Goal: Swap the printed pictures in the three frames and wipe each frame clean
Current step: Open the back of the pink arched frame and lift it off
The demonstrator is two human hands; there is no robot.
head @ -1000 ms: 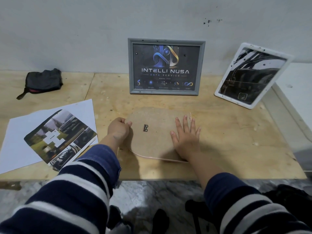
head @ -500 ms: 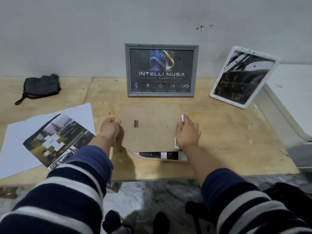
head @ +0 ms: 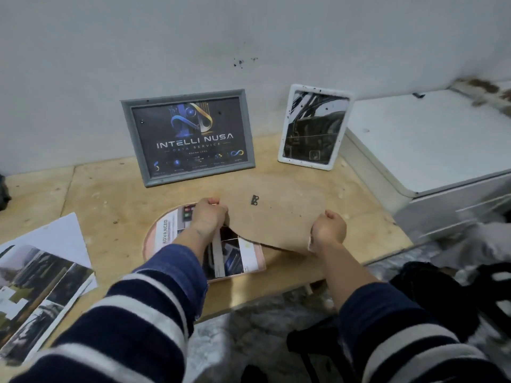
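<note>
A brown backing board (head: pixel 276 208) with a small metal hanger is held above the wooden table (head: pixel 110 205), shifted to the right. My left hand (head: pixel 208 217) grips its left edge and my right hand (head: pixel 329 229) grips its near right edge. Below lies a pink frame (head: pixel 258 268) face down, with a printed picture (head: pixel 168 230) showing in it, partly hidden by my left arm. A grey frame (head: pixel 190 136) with a dark logo print leans on the wall. A white frame (head: pixel 313 127) with a dark picture leans to its right.
Loose printed pictures on white paper (head: pixel 41 275) lie at the near left of the table. A white cabinet (head: pixel 431 142) stands at the right, close to the table's edge. A dark cloth (head: pixel 3 192) shows at the far left edge.
Both hands have lifted the backing board off the pink frame and carried it to the right, uncovering the print inside. The view has swung to the right.
</note>
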